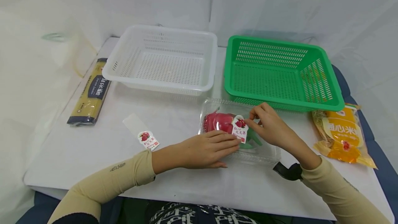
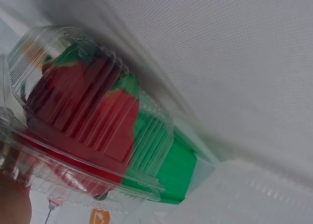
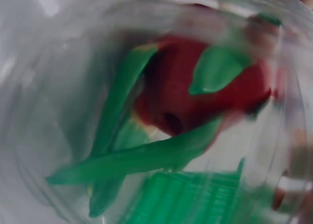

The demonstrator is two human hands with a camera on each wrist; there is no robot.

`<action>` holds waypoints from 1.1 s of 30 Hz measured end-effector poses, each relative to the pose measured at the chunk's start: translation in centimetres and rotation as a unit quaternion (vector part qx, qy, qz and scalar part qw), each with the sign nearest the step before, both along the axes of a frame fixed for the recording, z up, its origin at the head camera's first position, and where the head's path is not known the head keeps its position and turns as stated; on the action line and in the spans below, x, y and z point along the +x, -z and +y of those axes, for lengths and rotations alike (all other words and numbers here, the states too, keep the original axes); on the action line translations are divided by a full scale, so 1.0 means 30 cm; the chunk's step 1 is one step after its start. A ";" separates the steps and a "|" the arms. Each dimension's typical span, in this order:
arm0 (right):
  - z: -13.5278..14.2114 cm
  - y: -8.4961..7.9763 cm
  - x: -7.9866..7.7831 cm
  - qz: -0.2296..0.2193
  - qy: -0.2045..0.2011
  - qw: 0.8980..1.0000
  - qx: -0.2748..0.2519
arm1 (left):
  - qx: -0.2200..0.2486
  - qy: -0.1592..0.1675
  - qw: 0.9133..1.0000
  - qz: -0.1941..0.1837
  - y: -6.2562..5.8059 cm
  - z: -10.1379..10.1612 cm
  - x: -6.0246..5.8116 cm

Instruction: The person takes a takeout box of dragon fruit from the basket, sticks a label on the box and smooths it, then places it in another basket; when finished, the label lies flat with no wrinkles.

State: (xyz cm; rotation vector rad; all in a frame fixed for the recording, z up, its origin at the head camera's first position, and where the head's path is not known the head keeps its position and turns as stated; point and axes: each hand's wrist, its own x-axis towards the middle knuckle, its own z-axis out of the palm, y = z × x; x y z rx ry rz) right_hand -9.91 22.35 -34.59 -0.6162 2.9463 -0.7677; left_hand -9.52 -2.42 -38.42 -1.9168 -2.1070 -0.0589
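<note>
A clear plastic clamshell box lies near the table's middle, with red dragon fruit inside. Its green scales show through the plastic in the right wrist view. On the lid is a white dragon fruit label. My left hand lies flat on the box with straight fingers, fingertips at the label's lower left edge. Curled over the lid, my right hand pinches the label's right edge between thumb and forefinger. A second label sits on a pale backing strip beside my left forearm.
Behind the box stand a white basket and a green basket. A yellow pasta pack lies at the left edge, partly under the white basket's rim. An orange food bag lies at the right edge, by the green basket.
</note>
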 end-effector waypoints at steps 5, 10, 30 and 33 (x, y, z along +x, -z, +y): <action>0.002 0.001 0.000 -0.002 0.005 1.000 0.002 | -0.004 0.000 1.000 -0.006 -0.002 0.001 -0.001; 0.000 -0.004 0.005 -0.025 0.013 1.000 -0.001 | -0.005 0.001 1.000 -0.009 -0.004 0.001 0.000; 0.018 -0.031 0.030 0.061 -0.082 0.995 -0.010 | -0.001 0.025 1.000 0.005 -0.011 0.013 -0.006; 0.032 -0.026 0.040 0.083 -0.136 0.987 0.013 | -0.001 0.031 0.999 0.008 -0.010 0.017 -0.009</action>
